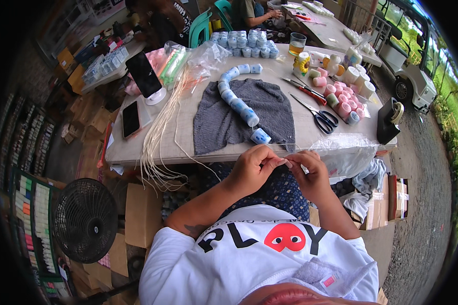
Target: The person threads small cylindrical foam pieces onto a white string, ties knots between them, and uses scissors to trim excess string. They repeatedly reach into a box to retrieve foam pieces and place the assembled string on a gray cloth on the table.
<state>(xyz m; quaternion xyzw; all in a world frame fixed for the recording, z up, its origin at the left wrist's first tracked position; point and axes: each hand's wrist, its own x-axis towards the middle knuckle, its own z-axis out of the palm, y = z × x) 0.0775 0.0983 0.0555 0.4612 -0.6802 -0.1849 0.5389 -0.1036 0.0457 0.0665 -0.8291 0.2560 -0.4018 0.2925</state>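
Just off the table's front edge, my left hand (pixel 255 165) and my right hand (pixel 308 169) meet with fingertips pinched together. A thin pale cord (pixel 276 146) runs to them; its end is hidden by the fingers. Beyond them a curved row of blue-and-white cylindrical pieces (pixel 230 96), strung end to end, lies on a dark grey cloth (pixel 272 101). One similar piece (pixel 260 136) sits nearest my hands, tilted and a little apart from the row.
Left of the cloth are loose white cords (pixel 160 137), a flat phone (pixel 131 119) and a phone on a stand (pixel 144 73). To its right lie black-handled scissors (pixel 324 120), a red-handled tool (pixel 310 92), pink rolls (pixel 345 96), a tape dispenser (pixel 388 122). A glass (pixel 296 44) stands behind.
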